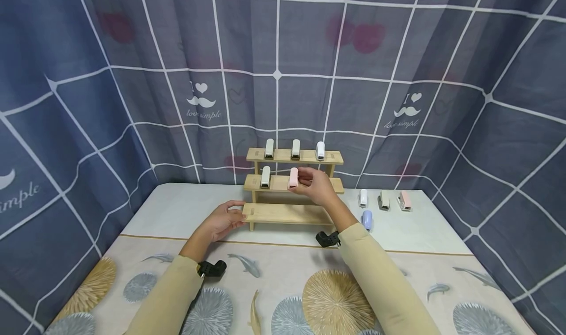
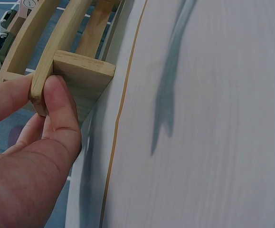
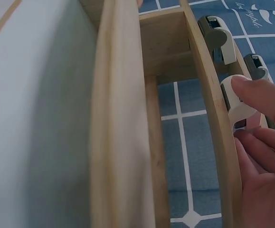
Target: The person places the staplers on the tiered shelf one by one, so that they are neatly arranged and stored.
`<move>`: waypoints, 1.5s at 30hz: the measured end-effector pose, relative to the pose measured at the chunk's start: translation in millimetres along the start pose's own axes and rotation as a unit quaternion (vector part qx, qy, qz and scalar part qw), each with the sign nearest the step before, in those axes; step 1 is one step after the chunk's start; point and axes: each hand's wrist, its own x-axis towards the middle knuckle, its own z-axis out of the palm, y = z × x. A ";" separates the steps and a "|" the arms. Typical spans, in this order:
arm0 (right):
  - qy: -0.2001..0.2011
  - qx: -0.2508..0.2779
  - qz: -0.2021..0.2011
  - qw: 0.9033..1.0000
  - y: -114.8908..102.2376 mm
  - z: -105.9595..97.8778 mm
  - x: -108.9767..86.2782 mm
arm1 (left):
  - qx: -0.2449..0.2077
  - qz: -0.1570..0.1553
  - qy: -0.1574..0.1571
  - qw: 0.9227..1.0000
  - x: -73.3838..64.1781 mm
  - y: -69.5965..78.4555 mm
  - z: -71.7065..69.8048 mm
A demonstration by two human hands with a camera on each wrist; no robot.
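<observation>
At the rack's [image 1: 287, 214] middle tier, the pink stapler [image 1: 294, 177] is pinched by the right hand [image 1: 315, 185]; the rack's left end is gripped by the left hand [image 1: 222, 220]. Stapler judged light, rigid; best held mid-body.

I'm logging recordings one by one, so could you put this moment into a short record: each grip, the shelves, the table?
Left grip: pinches left end of bottom shelf
Right grip: holds pink stapler at middle shelf
Middle shelf, left: cream stapler
Top shelf: three staplers in a row
Table, right side: white stapler, grey stapler, second pink one, blue stapler nearest the wearer
</observation>
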 end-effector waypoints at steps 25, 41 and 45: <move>0.107 0.078 -0.058 0.990 41.0 -24.7 -91.3 | 0.002 0.001 -0.003 1.000 -1.6 2.3 -0.4; 0.172 -0.020 -0.037 0.984 89.2 -73.9 -129.6 | -0.002 -0.002 -0.002 1.000 -1.3 0.1 -0.3; 0.179 -0.050 -0.035 0.982 96.2 -84.4 -133.2 | -0.006 -0.002 -0.003 1.000 -1.3 -0.3 0.0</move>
